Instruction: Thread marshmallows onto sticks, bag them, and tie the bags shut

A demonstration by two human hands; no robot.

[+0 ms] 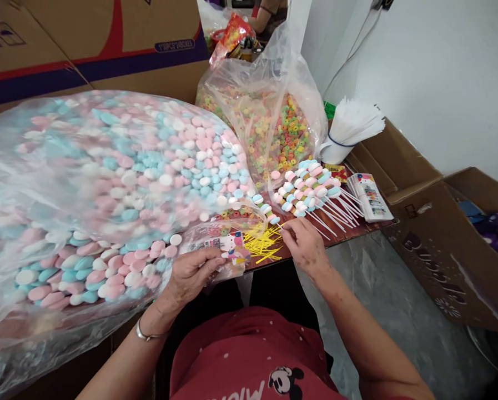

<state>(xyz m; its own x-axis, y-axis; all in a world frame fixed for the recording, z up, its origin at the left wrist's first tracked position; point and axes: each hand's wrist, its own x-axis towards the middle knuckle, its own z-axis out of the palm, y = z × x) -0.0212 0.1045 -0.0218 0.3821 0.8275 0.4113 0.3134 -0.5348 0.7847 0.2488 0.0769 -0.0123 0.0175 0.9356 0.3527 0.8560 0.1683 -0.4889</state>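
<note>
My left hand pinches a small clear plastic bag with a colourful print, low over the table's front edge. In the fingers of my right hand is the white stick of a candy skewer, threaded with pink, white and blue pieces and coloured rings. The skewer points away to the upper left. Between my hands lies a loose heap of yellow twist ties. Just beyond my right hand, several finished-looking skewers are piled with their sticks toward me.
A huge clear bag of pastel candies covers the left side. Behind stands a bag of coloured rings. A white mug holds many sticks, near a stack of printed bags. Cardboard boxes stand at right. Another person's arm shows behind.
</note>
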